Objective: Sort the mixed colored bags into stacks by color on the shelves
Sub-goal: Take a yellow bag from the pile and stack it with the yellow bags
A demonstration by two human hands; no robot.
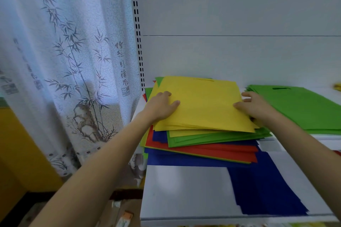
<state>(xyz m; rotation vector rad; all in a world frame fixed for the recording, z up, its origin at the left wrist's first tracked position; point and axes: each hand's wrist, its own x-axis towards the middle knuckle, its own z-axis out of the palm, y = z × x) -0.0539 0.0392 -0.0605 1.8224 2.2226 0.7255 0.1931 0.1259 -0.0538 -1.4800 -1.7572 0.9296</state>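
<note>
1. Head view, left hand [162, 105]: it grips the left edge of the yellow bags [203, 105]. The thumb lies flat on the top sheet and the fingers are bent at the edge. Whether the fingertips reach underneath cannot be told.
2. Head view, right hand [253, 106]: it grips the right edge of the same yellow bags. The thumb presses on top and the fingers are curled and spread at the edge.
3. The yellow bags span the gap between the two hands and sit on top of the mixed pile [203, 145], directly under both hands. The pile shows green, red, blue and yellow layers, fanned and out of line.
4. Just right of the right hand lies a green stack [299, 108], flat and squared, its handle slot turned away from the person.
5. Below the right forearm, nearer the person, a blue bag [267, 190] lies flat on the white shelf [184, 190].
6. Beyond the hands stands the white back panel [239, 24], with a slotted upright [137, 24] at its left edge.
7. Left of the left arm hangs a white curtain [64, 61] printed with bamboo. Objects on the floor below it are blurred.
</note>
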